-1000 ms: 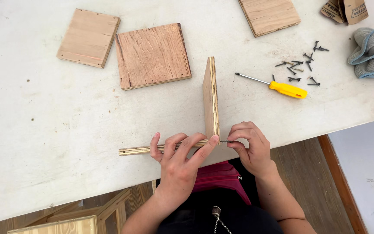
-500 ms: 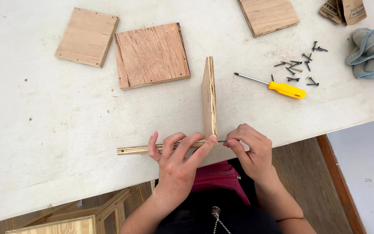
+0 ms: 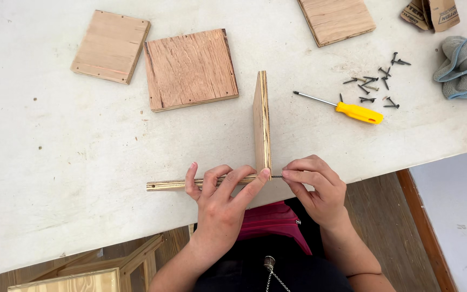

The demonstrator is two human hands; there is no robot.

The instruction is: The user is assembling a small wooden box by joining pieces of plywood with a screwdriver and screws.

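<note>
Two plywood boards stand on edge at the near side of the white table [image 3: 55, 178], meeting in a corner. One upright board [image 3: 262, 121] runs away from me; the other board [image 3: 171, 185] runs left along the table edge. My left hand [image 3: 220, 203] clamps the joint, fingers over the near board and thumb against the upright one. My right hand [image 3: 314, 186] pinches a small dark screw [image 3: 277, 176] at the corner, its tip against the upright board's edge.
A yellow-handled screwdriver [image 3: 352, 111] lies right of the boards, with several loose dark screws [image 3: 374, 86] beyond it. Three flat plywood squares [image 3: 190, 69] [image 3: 111, 46] [image 3: 336, 19] lie farther back. A grey cloth [image 3: 466, 65] and folded sandpaper [image 3: 433, 13] sit far right. A wooden frame [image 3: 82, 273] stands on the floor.
My right hand has brought the screw in against the corner of the two boards. My left hand and the boards have barely moved.
</note>
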